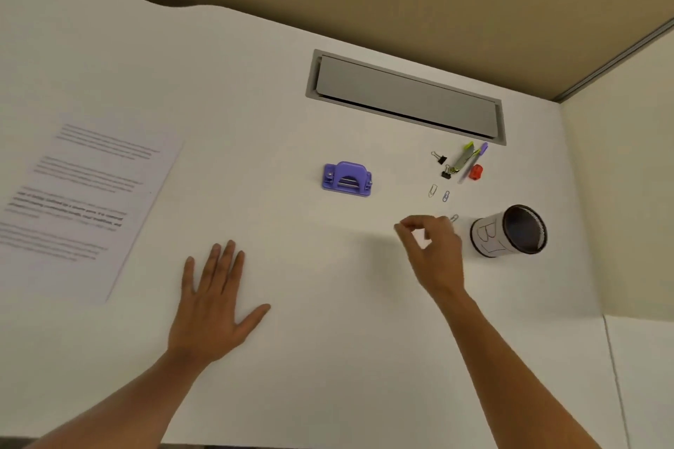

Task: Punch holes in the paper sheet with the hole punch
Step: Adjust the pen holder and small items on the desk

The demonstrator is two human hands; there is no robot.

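Nothing punched yet. Hole punch [347,179] sits mid-table, far of your hands; paper sheet [78,200] lies far left. Left hand [211,306] flat, fingers spread; right hand [432,248] loosely curled, holding nothing. Reach the punch first, then bring the sheet's edge squarely into its slot.

Cup [490,238], just beside the right grip [432,248]: "B7" is handwritten on it.
Paper sheet [78,200]: printed lines are too blurred to be read.

Paper sheet [78,200] left of hole punch [347,179]
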